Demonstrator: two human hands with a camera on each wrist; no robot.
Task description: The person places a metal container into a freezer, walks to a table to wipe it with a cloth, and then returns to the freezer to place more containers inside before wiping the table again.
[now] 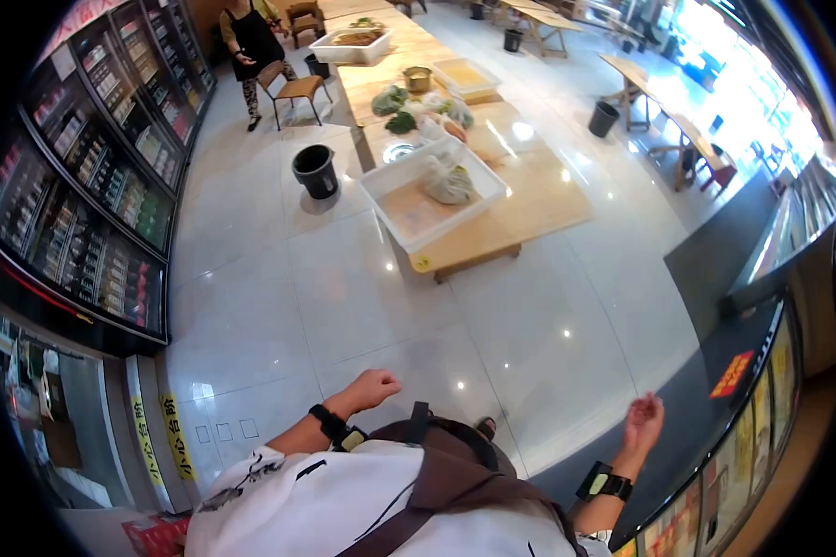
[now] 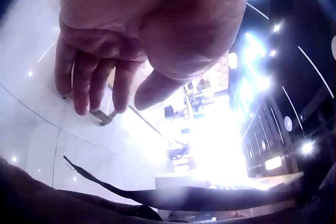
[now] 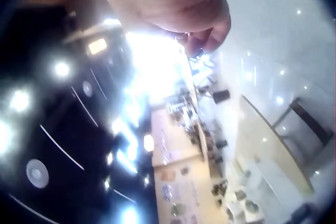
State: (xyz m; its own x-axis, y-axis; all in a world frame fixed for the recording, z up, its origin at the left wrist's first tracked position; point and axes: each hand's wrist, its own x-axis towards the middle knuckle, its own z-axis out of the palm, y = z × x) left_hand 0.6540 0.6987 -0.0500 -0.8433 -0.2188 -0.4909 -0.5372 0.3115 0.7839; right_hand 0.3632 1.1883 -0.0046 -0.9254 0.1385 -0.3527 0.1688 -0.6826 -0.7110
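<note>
In the head view my left hand (image 1: 367, 390) hangs in front of the brown apron (image 1: 460, 483), over the tiled floor. The left wrist view shows that hand (image 2: 152, 29) with nothing in it, its fingers (image 2: 81, 79) loosely bent and the thumb apart from them. Out to the right, my right hand (image 1: 643, 425) is beside the dark counter (image 1: 613, 427). Its fingers (image 3: 215, 35) bend loosely in the right wrist view, partly hidden behind the palm, and no object shows in them. Both wrists wear black straps.
Ahead, a long wooden table (image 1: 529, 209) carries a white tub (image 1: 395, 209), a plastic bag (image 1: 448, 181) and leafy greens (image 1: 390, 100). A black bin (image 1: 316, 172) and a chair (image 1: 297, 88) stand left of it. Glass-door fridges (image 1: 93, 167) line the left side. A person (image 1: 251, 46) stands farther back.
</note>
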